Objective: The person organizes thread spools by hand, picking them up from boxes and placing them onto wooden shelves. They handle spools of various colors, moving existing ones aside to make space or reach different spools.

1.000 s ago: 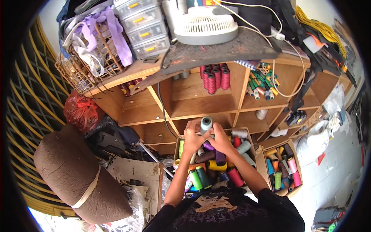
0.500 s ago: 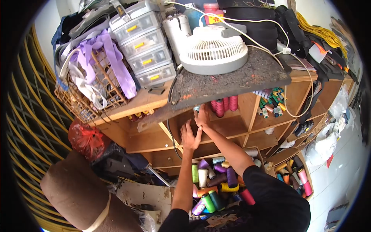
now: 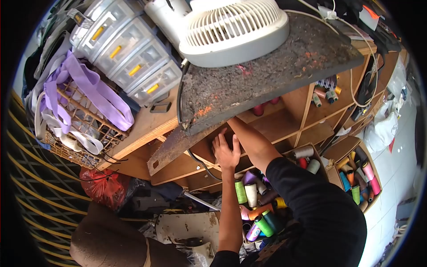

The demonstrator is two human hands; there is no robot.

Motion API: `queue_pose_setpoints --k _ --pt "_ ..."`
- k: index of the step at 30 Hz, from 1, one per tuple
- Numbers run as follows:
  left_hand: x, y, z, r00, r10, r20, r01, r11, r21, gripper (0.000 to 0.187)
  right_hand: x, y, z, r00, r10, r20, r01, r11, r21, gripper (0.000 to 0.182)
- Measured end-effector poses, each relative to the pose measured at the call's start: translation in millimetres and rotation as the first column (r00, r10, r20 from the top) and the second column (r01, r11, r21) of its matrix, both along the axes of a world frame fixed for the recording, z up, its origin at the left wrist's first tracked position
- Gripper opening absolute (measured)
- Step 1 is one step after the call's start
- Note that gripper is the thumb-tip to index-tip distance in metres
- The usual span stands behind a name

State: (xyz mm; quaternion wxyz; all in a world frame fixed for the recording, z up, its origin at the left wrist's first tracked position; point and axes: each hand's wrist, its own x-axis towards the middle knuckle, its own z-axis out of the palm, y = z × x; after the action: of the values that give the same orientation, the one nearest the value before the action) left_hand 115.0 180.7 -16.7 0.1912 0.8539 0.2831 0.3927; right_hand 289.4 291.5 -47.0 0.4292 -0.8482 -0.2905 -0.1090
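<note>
My left hand (image 3: 227,151) is open, its fingers spread and pointing up, in front of a wooden shelf compartment (image 3: 267,127). It holds nothing that I can see. My right forearm (image 3: 251,135) reaches past it into the compartment, under the dark overhanging board (image 3: 267,84). That board hides my right hand and whatever is in it. Pink thread cones (image 3: 259,110) show partly in the compartment beside the right arm. Below my arms, several thread cones in many colours, such as a green cone (image 3: 240,192), fill a cardboard box (image 3: 318,155).
A white fan (image 3: 235,35) stands on the board, and a saw blade (image 3: 167,153) juts out beneath it. At left are clear plastic drawers (image 3: 129,53) and a wire basket (image 3: 80,120). A second box (image 3: 376,200) of thread cones is on the right. A brown padded form (image 3: 111,236) stands lower left.
The view has moved closer to the shelf. My right hand, earlier visible with something light bluish at its fingertips, has gone under the board. My left hand stays near the compartment's front.
</note>
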Motion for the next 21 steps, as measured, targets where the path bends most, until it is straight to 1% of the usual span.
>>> queue_pose_setpoints --k 7,13,17,19,21 --pt "1.3 2.5 -5.4 0.997 0.022 -0.069 -0.017 0.997 0.07 0.038 3.5 -0.2 3.9 0.997 0.069 -0.039 -0.071 0.996 -0.053 0.06" --pt "2.5 0.2 -3.2 0.996 0.027 -0.085 -0.018 0.994 0.106 0.04 7.7 -5.3 10.3 0.985 0.153 -0.082 -0.16 0.984 -0.083 0.06" --pt "2.2 -3.1 0.5 0.997 0.013 -0.073 -0.003 0.991 0.135 0.043 4.7 -17.0 19.9 0.954 0.268 -0.135 -0.281 0.955 -0.092 0.06" --pt "0.3 -3.0 1.4 0.997 -0.01 -0.072 0.021 0.989 0.15 0.043 -1.2 -30.5 27.0 0.914 0.361 -0.186 -0.382 0.92 -0.087 0.061" --pt "-0.2 -1.4 -1.2 0.996 -0.038 -0.082 0.048 0.991 0.129 0.044 -16.7 -63.2 41.7 0.848 0.476 -0.232 -0.5 0.865 -0.052 0.061"
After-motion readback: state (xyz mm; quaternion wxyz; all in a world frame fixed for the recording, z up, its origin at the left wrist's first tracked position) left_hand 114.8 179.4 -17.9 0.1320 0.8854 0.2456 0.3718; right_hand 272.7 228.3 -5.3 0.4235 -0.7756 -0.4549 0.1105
